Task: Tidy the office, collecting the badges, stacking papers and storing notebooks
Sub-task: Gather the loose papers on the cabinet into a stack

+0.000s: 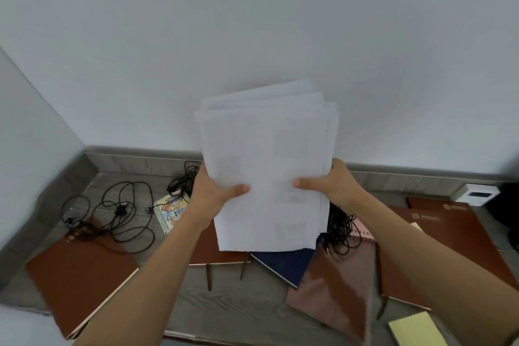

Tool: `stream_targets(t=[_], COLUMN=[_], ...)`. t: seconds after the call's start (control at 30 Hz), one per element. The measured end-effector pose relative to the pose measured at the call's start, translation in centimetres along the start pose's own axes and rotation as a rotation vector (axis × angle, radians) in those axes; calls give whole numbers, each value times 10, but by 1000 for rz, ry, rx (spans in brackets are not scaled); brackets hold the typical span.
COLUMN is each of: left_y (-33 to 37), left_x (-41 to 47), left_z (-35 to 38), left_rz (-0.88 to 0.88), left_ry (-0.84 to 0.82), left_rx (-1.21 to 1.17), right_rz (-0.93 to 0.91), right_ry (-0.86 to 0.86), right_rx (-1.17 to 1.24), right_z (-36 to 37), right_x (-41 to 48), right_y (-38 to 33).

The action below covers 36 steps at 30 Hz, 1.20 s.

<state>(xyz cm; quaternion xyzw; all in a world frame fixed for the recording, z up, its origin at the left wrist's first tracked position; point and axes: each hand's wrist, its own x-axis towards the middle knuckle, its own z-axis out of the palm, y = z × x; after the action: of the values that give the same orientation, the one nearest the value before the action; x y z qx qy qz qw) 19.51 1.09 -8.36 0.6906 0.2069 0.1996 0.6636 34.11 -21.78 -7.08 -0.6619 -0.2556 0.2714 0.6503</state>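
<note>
Paper-stacking step: my left hand [216,191] and right hand [325,182] grip the uneven papers [266,166]; next, square edges.

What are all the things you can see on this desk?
papers: one stack, white, held up, middle
brown notebooks: at least five, brown, spread left to right
blue notebook: one, dark blue, below the papers
picture notebook: one, colourful, left of middle
pink notebook: one, pink, right of middle
cords: three tangles, black, left, back, right of middle
yellow pad: one, pale yellow, near right
white box: one, white, far right
desk: one, grey wood-grain
left hand: one, grips papers' left edge
right hand: one, grips papers' right edge
</note>
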Motion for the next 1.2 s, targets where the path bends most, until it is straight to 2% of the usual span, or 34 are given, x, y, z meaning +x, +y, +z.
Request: stream_targets(t=[0.13,0.33,0.4,0.5,0.57,0.77,0.87,0.97,1.1,1.2], left_y=[-18,17,18,-6,-20,-4,28,52,51,36], left_x=[-8,11,17,14,9,7,5,-1,-21,-48], left_z=[8,4,-5,-13,-10,-2,-4,2,34,73], left_rz=[-42,167,105,-68,-128,-5,67,-28,-143,-213], left_ry=[98,195,112,-105,-144,-55,-168,-253,-394,-501], left_rx=[10,14,-54,-99,-67,29,36,-63,-169,-92], right_rz=[3,-183,-170,6,65,-34,-64,27,167,277], right_ry=[52,95,80,32,16,79,116,53,121,182], right_rx=[68,87,64,-7,-23,-31,1,106,296,220], right_z=[7,5,1,-1,1,4,0,-12,-18,-11], right_x=[-7,9,14,13,12,6,-9,-26,-74,-116], right_y=[14,-21,-23,-5,8,-6,-36,-58,-49,-18])
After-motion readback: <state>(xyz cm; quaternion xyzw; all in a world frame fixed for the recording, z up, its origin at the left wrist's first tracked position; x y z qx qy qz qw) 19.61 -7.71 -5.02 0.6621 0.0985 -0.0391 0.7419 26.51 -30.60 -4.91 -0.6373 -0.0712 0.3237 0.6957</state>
